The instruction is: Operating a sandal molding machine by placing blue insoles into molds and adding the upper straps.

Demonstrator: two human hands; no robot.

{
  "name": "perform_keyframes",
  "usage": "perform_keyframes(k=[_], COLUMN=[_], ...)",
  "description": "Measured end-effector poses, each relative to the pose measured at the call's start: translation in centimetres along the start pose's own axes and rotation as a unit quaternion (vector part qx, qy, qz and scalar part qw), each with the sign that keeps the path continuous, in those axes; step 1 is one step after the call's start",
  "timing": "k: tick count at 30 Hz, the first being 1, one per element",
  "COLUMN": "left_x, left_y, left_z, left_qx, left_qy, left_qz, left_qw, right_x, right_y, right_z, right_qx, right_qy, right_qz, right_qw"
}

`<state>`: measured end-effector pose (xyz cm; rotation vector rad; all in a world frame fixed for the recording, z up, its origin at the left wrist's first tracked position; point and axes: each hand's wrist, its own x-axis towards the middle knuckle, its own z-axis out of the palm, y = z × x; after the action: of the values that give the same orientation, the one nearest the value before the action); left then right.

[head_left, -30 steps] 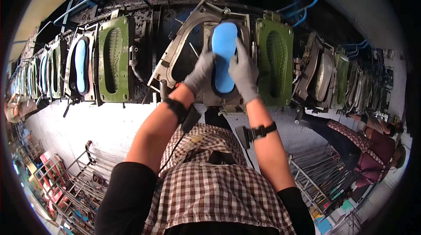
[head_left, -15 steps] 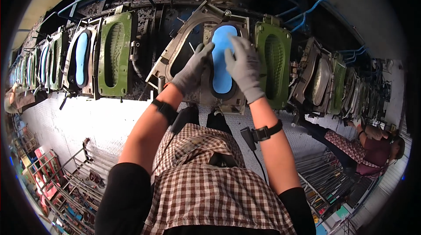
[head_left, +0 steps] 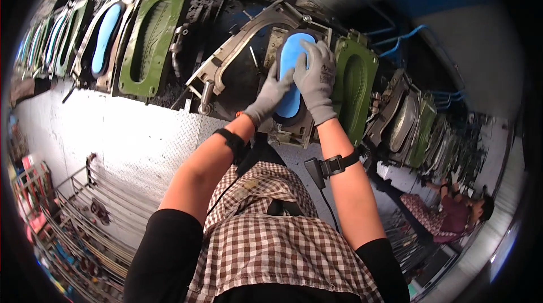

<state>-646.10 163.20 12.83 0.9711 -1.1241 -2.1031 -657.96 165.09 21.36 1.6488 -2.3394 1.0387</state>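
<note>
A blue shoe insole point(head_left: 289, 99) lies lengthwise on a dark, sole-shaped form in the middle of an opened metal mould. My left hand point(head_left: 273, 95), in a grey knit glove, grips its left edge, fingers along the side and thumb over the blue surface. From the right, my gloved right hand point(head_left: 317, 74) curls its fingers over the insole's upper middle and right edge. The fingertips partly cover the blue face, and what lies under them is hidden. To the left of the form leans a metal mould frame point(head_left: 226, 54) with a curved opening.
Green mould halves with sole-shaped hollows stand on both sides, one at right point(head_left: 356, 85) and one at left point(head_left: 150, 48). Another blue insole point(head_left: 106, 37) sits farther left. A metal rack point(head_left: 96, 212) is at lower left. A co-worker point(head_left: 452, 212) is at lower right.
My right hand has gone from spread fingers to curled ones on the insole. My left hand has moved right, against its edge. The view has turned slightly.
</note>
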Motion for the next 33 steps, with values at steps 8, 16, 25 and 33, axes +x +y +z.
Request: perform_keyframes(k=[8,16,25,33], left_x=[-12.2,-31.0,-58.5,-74.4], left_y=[-1.2,0.7,-7.2,-11.4], left_z=[-2.1,-13.3,-23.8,-39.5], left_qx=[0.12,0.148,-0.142,-0.12], left_qy=[0.032,0.414,0.79,0.891], left_qz=[0.039,-0.065,0.01,0.167], left_qw=[0.991,0.896,0.596,0.405], right_x=[-6.1,-12.0,-14.5,-21.1], right_y=[-3.3,-4.0,-5.5,-30.9], right_z=[1.7,-1.7,1.2,7.3], right_qx=[-0.013,0.02,0.071,0.318], right_qy=[-0.159,-0.142,-0.094,-0.381], right_qz=[-0.163,-0.207,-0.179,-0.256], right_qw=[0.974,0.968,0.977,0.83])
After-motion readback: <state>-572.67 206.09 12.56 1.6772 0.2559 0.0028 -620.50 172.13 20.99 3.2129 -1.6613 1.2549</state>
